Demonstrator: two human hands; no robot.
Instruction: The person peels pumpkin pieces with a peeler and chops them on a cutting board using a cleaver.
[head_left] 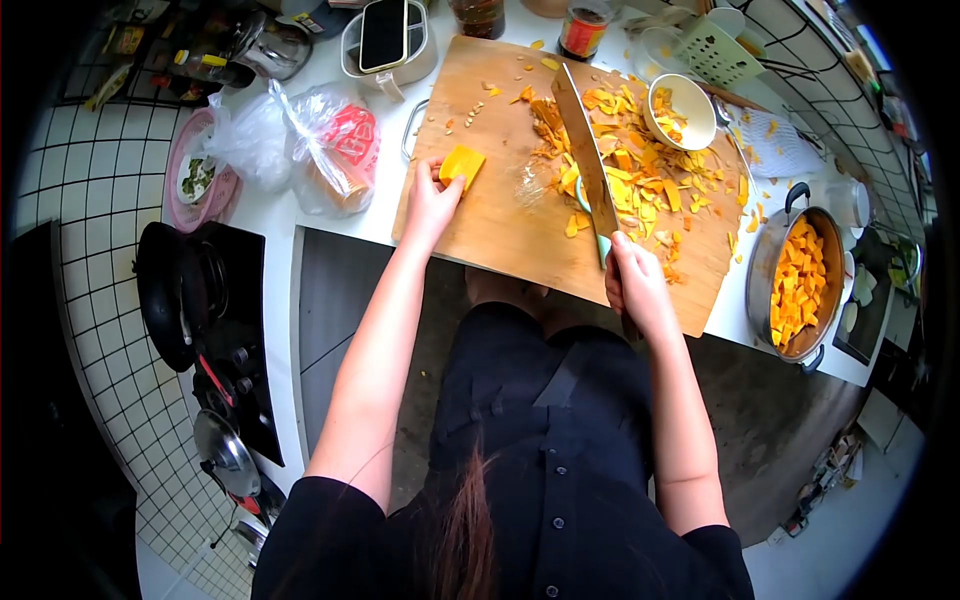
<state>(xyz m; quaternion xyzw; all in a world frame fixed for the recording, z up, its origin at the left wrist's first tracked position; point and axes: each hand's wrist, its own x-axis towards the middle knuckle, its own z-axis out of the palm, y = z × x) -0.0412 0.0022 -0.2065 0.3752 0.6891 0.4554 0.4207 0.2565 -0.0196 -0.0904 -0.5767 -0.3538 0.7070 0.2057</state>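
On the left part of the wooden cutting board point(490, 110), my left hand point(432, 197) has its fingers on a flat orange-yellow pumpkin piece point(463, 167). My right hand point(640, 283) grips the handle of a long-bladed knife point(588, 150), its blade pointing away from me above the board. Pumpkin peels and scraps point(640, 195) lie scattered across the right half of the board. Partly under the blade shows a light green tool handle point(603, 250). A cream bowl point(700, 110) with some scraps inside sits among the peels.
A metal pot point(762, 280) of pumpkin chunks point(800, 285) stands at the right. Plastic bags point(335, 150) and a pink basket point(228, 195) are at the left, above the stove point(240, 330). A phone point(384, 35) rests on a container point(415, 70); jars point(585, 28) line the back.
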